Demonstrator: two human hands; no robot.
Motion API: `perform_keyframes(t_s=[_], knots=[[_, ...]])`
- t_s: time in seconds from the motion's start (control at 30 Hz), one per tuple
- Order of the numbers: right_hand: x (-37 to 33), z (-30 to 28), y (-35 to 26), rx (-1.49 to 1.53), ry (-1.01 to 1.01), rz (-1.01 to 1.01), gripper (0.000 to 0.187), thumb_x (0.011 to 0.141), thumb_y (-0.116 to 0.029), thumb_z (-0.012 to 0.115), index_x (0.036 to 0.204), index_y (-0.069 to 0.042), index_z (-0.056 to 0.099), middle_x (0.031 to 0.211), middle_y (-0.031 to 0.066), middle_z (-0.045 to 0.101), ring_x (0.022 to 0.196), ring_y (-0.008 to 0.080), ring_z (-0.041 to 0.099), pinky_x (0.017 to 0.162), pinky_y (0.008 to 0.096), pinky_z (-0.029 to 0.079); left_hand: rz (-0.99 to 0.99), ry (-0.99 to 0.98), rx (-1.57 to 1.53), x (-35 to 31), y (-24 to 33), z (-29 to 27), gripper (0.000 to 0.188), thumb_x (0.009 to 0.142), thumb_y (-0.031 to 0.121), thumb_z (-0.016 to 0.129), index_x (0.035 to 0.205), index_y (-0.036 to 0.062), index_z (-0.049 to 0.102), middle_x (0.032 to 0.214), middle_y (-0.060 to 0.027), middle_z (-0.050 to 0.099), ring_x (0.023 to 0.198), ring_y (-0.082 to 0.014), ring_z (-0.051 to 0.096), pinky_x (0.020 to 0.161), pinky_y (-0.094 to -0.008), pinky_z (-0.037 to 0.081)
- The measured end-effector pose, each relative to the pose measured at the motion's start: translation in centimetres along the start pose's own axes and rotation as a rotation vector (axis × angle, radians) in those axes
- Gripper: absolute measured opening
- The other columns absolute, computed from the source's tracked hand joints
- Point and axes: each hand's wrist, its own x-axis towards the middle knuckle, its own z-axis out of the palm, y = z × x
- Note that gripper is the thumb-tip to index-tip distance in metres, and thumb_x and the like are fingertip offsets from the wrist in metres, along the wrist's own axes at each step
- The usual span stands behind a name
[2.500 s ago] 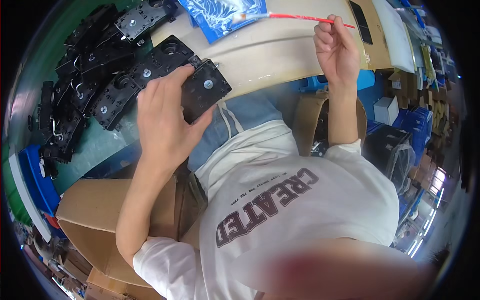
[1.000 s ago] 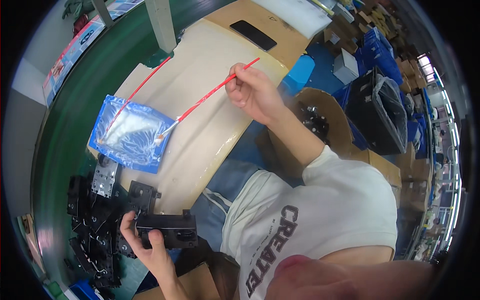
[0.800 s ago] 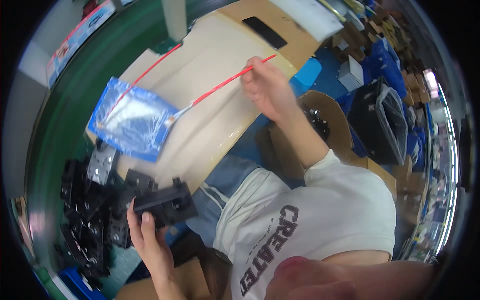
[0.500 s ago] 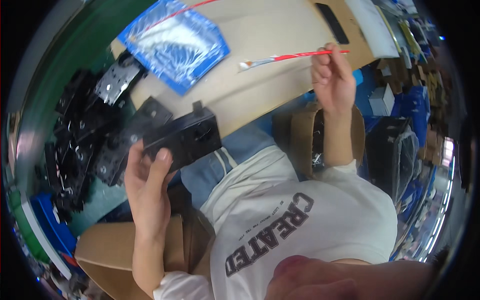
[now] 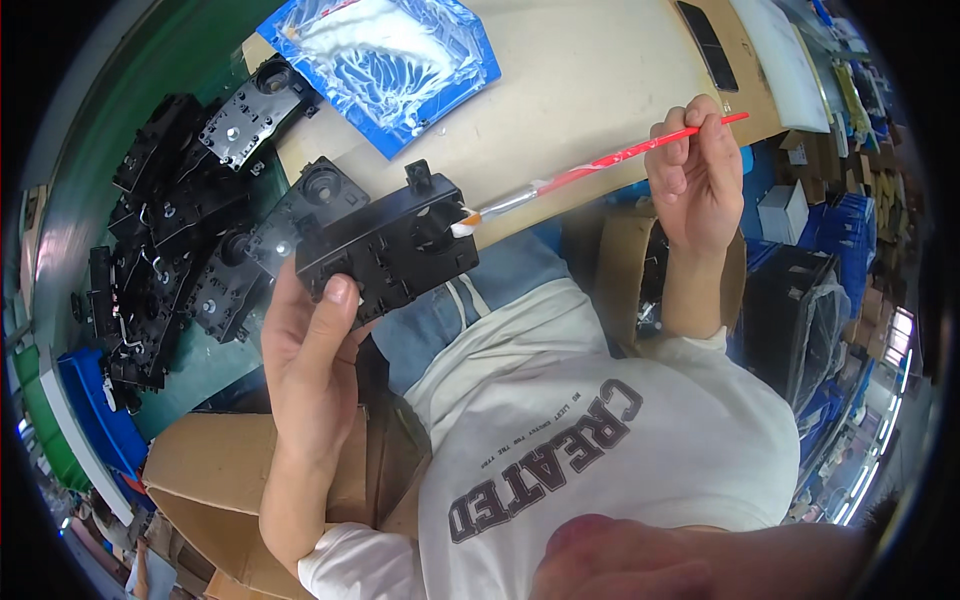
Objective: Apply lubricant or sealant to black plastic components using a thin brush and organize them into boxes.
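Observation:
My left hand (image 5: 318, 340) grips a black plastic housing (image 5: 385, 255) by its left end, thumb on the near face. A round recess shows toward the housing's right end. My right hand (image 5: 697, 175) pinches a red-handled paintbrush (image 5: 600, 165) near the end of its handle. White paste coats the brush's bristles, which are at the edge of the housing by the recess; whether they touch it I cannot tell. Beyond the hands, a blue sheet (image 5: 480, 78) smeared with white paste lies on the tan tabletop (image 5: 570, 75).
Several similar black housings (image 5: 165, 230) are heaped on the green surface at the left. A dark phone (image 5: 706, 45) lies at the far right of the table. Open cardboard boxes stand below, one (image 5: 215, 460) by my left forearm, another (image 5: 622, 270) beside my right forearm.
The brush has swung down and its bristles have come from above the table to the housing's right end. The housing has shifted slightly to the right.

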Motion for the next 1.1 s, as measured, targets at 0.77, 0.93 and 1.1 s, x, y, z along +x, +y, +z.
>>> perform_keyframes(t_s=[0.77,0.93,1.1], knots=[[-0.8,2.3,-1.0,-0.279,-0.136,-0.175,0.018,0.100,-0.015,0.035,0.098,0.000,0.044,0.074,0.0169,0.059,0.048,0.0130,0.052,0.043,0.0194,0.043,0.007,-0.210,-0.157,-0.4,-0.2,-0.9,0.044,0.091,0.010,0.055,0.131,-0.0001,0.039,0.118,-0.0146,0.056,0.103,-0.0217,0.058,0.090,-0.0316,0.046],[-0.9,2.4,-1.4,-0.355,-0.161,-0.192,0.018,0.100,-0.017,0.037,0.097,0.000,0.044,0.076,0.0176,0.060,0.050,0.0139,0.055,0.045,0.0190,0.045,0.036,-0.155,-0.163,-0.3,-0.5,-0.2,0.039,0.092,0.009,0.052,0.128,-0.0012,0.042,0.111,-0.0141,0.060,0.093,-0.0211,0.064,0.080,-0.0305,0.053],[-1.1,2.6,-1.8,-0.410,-0.193,-0.204,0.017,0.099,-0.016,0.041,0.096,0.000,0.045,0.077,0.0187,0.061,0.051,0.0145,0.057,0.046,0.0192,0.047,0.050,-0.126,-0.141,-0.3,-0.8,-0.4,0.039,0.092,0.008,0.052,0.129,-0.0012,0.041,0.108,-0.0137,0.061,0.090,-0.0201,0.065,0.076,-0.0287,0.055]])
